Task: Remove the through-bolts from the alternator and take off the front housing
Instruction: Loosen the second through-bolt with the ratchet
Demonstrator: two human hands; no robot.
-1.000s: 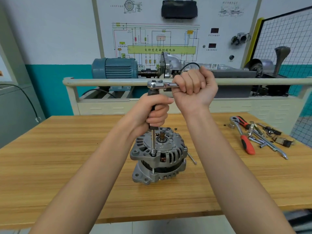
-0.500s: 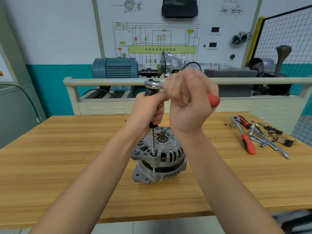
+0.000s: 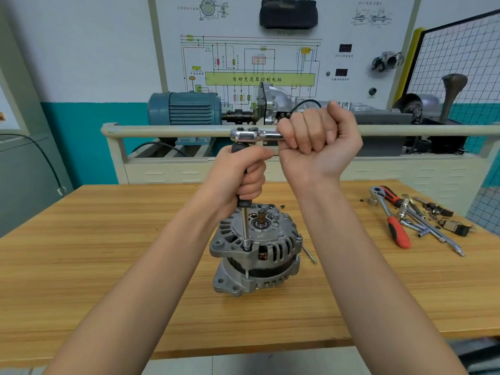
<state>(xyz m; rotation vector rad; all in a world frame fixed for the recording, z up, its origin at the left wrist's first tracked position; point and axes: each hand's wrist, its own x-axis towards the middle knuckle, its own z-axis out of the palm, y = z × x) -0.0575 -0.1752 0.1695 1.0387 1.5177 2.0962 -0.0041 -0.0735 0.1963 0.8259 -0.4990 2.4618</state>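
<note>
The grey alternator [image 3: 257, 253] stands upright on the wooden bench [image 3: 108, 253], shaft end up. A chrome ratchet [image 3: 249, 135] sits on top of a long black-handled extension [image 3: 245, 228] whose socket is seated on a through-bolt at the front housing's near-left rim. My left hand [image 3: 240, 174] grips the extension's black handle, well above the alternator. My right hand [image 3: 316, 143] grips the ratchet handle, which points to the right and is hidden inside the fist. A loose through-bolt [image 3: 308, 253] lies on the bench just right of the alternator.
A red-handled ratchet [image 3: 392, 223], chrome extensions, sockets and small parts lie at the bench's right end. Behind the bench stands a training rig with a rail [image 3: 162, 129], a blue motor [image 3: 186, 109] and a wiring-diagram board. A wire mesh panel is at far right.
My right hand swung the ratchet handle toward me and back out to the right. My left hand kept holding the extension on the same bolt. The alternator stayed put.
</note>
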